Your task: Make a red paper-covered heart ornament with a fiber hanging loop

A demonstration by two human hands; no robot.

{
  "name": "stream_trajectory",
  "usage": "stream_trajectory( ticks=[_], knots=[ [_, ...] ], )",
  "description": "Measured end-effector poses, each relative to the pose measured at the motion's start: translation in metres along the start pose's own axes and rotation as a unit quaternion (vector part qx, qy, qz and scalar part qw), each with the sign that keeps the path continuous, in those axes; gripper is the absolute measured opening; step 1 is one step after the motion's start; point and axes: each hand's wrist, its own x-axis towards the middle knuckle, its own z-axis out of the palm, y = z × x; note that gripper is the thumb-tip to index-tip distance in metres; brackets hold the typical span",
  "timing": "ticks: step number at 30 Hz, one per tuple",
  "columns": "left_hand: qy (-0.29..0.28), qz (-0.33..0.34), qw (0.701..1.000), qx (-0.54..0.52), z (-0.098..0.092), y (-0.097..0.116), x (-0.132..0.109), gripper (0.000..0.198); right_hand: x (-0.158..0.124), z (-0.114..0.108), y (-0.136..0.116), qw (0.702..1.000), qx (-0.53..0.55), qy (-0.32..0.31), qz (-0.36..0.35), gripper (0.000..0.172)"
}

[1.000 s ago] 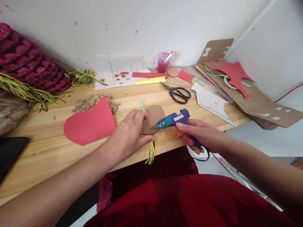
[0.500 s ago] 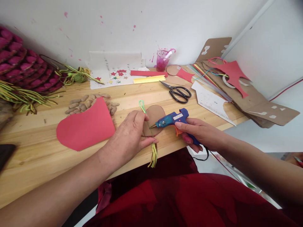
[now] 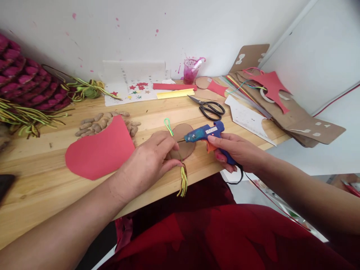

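Observation:
In the head view my right hand (image 3: 237,150) is wrapped around the handle of a blue glue gun (image 3: 203,134), its fingers by the orange trigger (image 3: 210,147). The nozzle points left, by the fingertips of my left hand (image 3: 152,153). A round brown cardboard disc (image 3: 188,148) lies flat under the nozzle and these fingertips. With its fingers closed, my left hand pinches a thin cord that runs across the disc. One end shows a green loop (image 3: 168,126); the other carries a yellow-green yarn tassel (image 3: 183,182) hanging near the table edge.
Left of the disc lies a red paper shape (image 3: 101,150), with peanuts (image 3: 97,123) behind it. Black scissors (image 3: 210,109), paper strips (image 3: 176,93) and a cup (image 3: 190,71) stand farther back. Cardboard (image 3: 303,125) is at right, a large pinecone-like object (image 3: 33,80) at left.
The glue gun's nozzle has moved slightly up and away from the middle of the disc, towards my left fingertips. The view has shifted a little; my left hand keeps its hold on the cord.

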Motion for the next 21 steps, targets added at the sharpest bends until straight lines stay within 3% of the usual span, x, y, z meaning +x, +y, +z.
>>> stream_trajectory(
  ticks=[1,2,7,21],
  knots=[
    [-0.021,0.025,0.999,0.006,-0.004,0.001,0.000,0.009,-0.004,-0.001,0.003,1.000,0.001,-0.004,0.003,0.036],
    [-0.040,0.052,0.998,0.012,-0.008,0.003,0.000,0.011,-0.009,-0.002,0.006,1.000,0.001,-0.007,0.007,0.036],
    [-0.120,0.116,0.983,0.077,-0.014,0.010,-0.009,0.039,-0.023,0.001,0.015,0.999,-0.002,-0.007,0.032,0.039],
    [-0.142,0.111,0.978,0.103,-0.007,0.009,-0.020,0.058,-0.023,0.004,0.017,0.999,-0.035,-0.001,0.030,0.040]
  ],
)
